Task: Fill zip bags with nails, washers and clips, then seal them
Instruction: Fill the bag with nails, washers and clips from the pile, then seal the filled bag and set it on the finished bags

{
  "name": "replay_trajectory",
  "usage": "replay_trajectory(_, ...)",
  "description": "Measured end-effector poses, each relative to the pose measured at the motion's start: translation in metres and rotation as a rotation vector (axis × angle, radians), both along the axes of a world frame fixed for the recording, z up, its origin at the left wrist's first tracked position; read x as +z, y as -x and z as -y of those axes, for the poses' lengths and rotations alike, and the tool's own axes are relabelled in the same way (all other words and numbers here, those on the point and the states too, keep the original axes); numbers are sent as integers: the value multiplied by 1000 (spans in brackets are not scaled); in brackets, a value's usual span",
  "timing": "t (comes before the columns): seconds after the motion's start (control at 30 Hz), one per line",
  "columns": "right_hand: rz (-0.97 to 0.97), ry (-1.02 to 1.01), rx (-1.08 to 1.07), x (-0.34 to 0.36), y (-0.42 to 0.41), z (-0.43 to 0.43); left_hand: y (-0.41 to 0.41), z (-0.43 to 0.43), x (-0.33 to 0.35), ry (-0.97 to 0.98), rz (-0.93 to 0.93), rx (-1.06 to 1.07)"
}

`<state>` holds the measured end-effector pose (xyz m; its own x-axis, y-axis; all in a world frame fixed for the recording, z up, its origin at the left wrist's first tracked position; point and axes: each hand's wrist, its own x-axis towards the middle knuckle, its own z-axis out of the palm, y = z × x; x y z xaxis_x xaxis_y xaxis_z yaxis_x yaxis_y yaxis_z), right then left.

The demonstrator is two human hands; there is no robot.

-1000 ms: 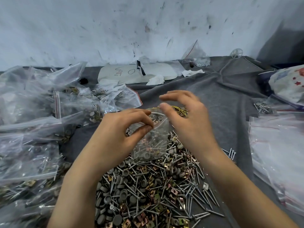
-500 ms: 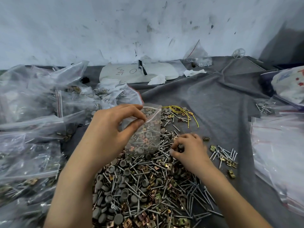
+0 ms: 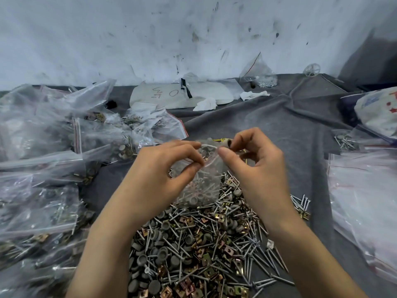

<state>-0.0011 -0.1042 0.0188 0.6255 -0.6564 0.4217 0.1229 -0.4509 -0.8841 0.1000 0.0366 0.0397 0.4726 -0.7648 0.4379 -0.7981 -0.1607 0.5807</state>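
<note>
A small clear zip bag [image 3: 200,186], partly filled with nails, grey washers and clips, hangs over a loose pile of the same parts [image 3: 206,244] on the grey cloth. My left hand [image 3: 163,175] pinches the bag's open mouth on its left side. At the mouth's right side, my right hand [image 3: 255,168] pinches a grey washer [image 3: 226,143] between thumb and forefinger. The lower edge of the bag touches the pile.
Filled zip bags [image 3: 53,168] heap up on the left. Empty bags [image 3: 365,201] lie flat on the right. A white pad [image 3: 182,95], crumpled tissue [image 3: 206,104] and a bag of small screws [image 3: 261,76] sit by the back wall. Yellow wire [image 3: 221,139] peeks behind the bag.
My right hand dropped to the pile, picked up a washer and came back up to the bag's mouth. My left hand kept hold of the bag.
</note>
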Motion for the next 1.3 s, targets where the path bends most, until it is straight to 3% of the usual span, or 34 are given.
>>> replay_trajectory(0.27,-104,528,-57,4,4,-2,6,6,-1,2,31,-67)
replay_trajectory(0.5,-172,233,212,0,19,20,3,11,-5,39,67,-57)
replay_trajectory(0.7,-36,14,117,-12,27,31,-2,11,-8,71,-13,29)
replay_trajectory(0.87,-165,-88,173,-10,27,32,-4,9,-9,82,-98,40)
replay_trajectory(1.0,-271,-48,208,-3,26,29,2,10,-8,52,-95,-69)
replay_trajectory(1.1,-334,119,178,0,27,26,5,11,-8,50,-74,-112)
replay_trajectory(1.3,-254,419,187,3,27,15,9,13,-8,61,-62,-158)
